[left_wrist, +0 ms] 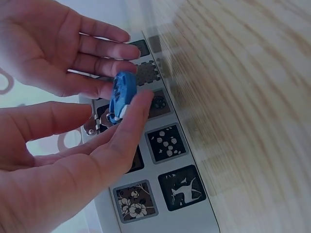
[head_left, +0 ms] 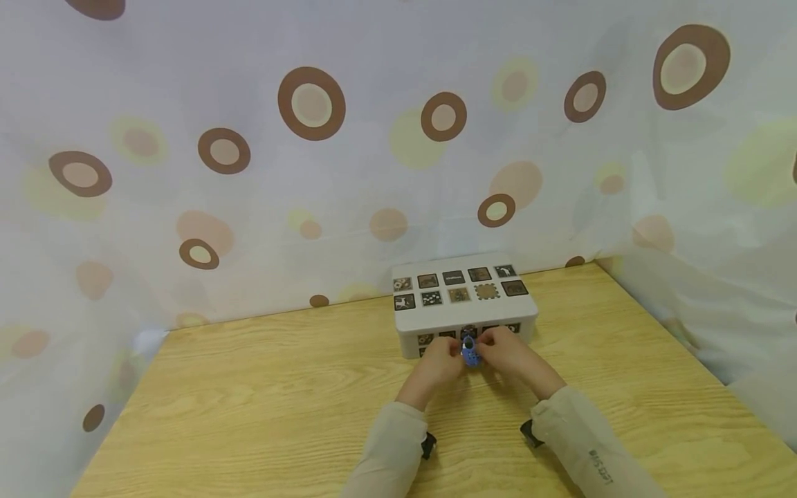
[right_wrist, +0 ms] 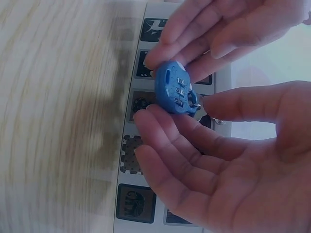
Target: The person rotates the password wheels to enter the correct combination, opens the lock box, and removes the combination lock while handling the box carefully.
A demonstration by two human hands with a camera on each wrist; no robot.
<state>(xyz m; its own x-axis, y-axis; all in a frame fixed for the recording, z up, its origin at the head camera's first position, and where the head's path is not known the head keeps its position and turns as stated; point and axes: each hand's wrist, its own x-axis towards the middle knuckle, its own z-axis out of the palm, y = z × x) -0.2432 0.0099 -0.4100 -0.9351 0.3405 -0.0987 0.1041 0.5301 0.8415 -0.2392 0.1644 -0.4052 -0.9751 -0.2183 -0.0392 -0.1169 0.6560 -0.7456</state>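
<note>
A small blue combination padlock (head_left: pixel 470 351) with number dials is at the front face of a white box (head_left: pixel 465 318) decorated with square pictures. In the right wrist view its shackle sits by a metal clasp (right_wrist: pixel 220 122) on the box. My left hand (head_left: pixel 441 361) reaches the padlock from the left; its straight forefinger touches the lock body, with the thumb held apart. From the other side, my right hand (head_left: pixel 507 353) has loosely bent fingertips against the lock's lower end and its thumb beside the shackle.
The box stands at the back of a wooden table (head_left: pixel 280 401), near a pale curtain (head_left: pixel 367 180) with brown and yellow circles. More of that curtain hangs along the left and right sides. Black straps (head_left: pixel 531 434) show at both sleeve cuffs.
</note>
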